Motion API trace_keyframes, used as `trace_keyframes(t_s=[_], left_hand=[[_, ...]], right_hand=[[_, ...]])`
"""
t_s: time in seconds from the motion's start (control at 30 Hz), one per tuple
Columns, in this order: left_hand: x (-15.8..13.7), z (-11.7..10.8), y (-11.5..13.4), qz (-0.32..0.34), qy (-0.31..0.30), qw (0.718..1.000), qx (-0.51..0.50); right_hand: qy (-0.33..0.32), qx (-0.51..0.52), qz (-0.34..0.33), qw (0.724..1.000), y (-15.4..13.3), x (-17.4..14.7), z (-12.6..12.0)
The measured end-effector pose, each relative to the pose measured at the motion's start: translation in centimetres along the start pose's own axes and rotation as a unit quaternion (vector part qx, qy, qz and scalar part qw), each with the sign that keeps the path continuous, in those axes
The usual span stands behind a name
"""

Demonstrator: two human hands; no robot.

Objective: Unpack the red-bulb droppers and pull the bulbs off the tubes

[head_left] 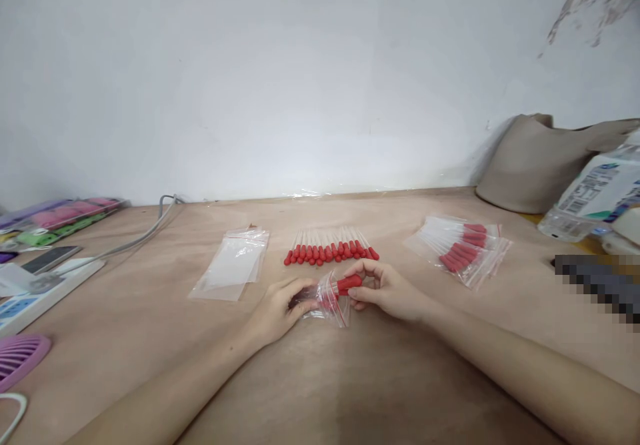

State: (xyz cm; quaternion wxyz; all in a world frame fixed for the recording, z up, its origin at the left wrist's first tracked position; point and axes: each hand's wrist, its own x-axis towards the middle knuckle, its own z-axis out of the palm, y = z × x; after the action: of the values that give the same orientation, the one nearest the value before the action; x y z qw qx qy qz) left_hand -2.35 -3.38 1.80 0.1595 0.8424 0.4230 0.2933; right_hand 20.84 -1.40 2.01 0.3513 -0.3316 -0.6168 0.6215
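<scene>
Head view puts me over the wooden table (320, 378): my left hand (280, 308) pinches a small clear zip bag (327, 301) near the centre, while my right hand (387, 288) grips red-bulbed droppers (349, 283) at its mouth. I judge the bagging step is under way; next the bulbs need easing fully in and the seal pressing shut. Just beyond lies one row of loose droppers (330, 250), roughly twenty. Left of it sits one stack of empty bags (233, 265); right, one pile of filled bags (463, 248).
</scene>
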Motion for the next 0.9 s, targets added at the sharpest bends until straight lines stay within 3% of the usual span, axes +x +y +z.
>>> trace_keyframes(t_s=[0.2,0.3,0.4,0.47,0.57,0.67,0.73,0.77,0.9], left_hand=[[-0.1,0.1,-0.1,-0.005,0.0,1.0,0.007],[-0.2,0.1,-0.3,-0.012,0.006,1.0,0.007],[-0.3,0.1,-0.4,-0.036,0.003,0.999,-0.008],[-0.4,0.1,-0.4,-0.047,-0.002,0.999,-0.017],[-0.3,0.1,-0.4,-0.045,0.005,0.999,-0.008],[-0.3,0.2,-0.4,-0.033,0.012,0.999,0.001],[-0.3,0.2,-0.4,-0.031,0.016,0.999,0.009],[-0.4,0.3,-0.5,-0.031,0.018,0.999,0.013],[-0.4,0.2,-0.5,-0.027,0.008,1.0,0.011]], right_hand=[[0.039,0.08,0.047,0.995,0.2,0.1,0.0],[0.045,0.012,0.032,0.998,-1.7,0.1,-1.0],[0.044,-0.086,-0.018,0.995,-4.9,-0.5,-3.7],[0.096,-0.148,-0.076,0.981,-6.8,-0.9,-5.9],[0.212,-0.235,-0.167,0.934,-7.4,-1.0,-8.5],[0.289,-0.369,-0.236,0.851,-5.2,0.1,-9.6],[0.297,-0.457,-0.268,0.794,-3.0,1.0,-9.7],[0.281,-0.488,-0.274,0.78,-1.9,1.4,-9.6],[0.233,-0.539,-0.283,0.758,0.9,2.3,-9.1]])
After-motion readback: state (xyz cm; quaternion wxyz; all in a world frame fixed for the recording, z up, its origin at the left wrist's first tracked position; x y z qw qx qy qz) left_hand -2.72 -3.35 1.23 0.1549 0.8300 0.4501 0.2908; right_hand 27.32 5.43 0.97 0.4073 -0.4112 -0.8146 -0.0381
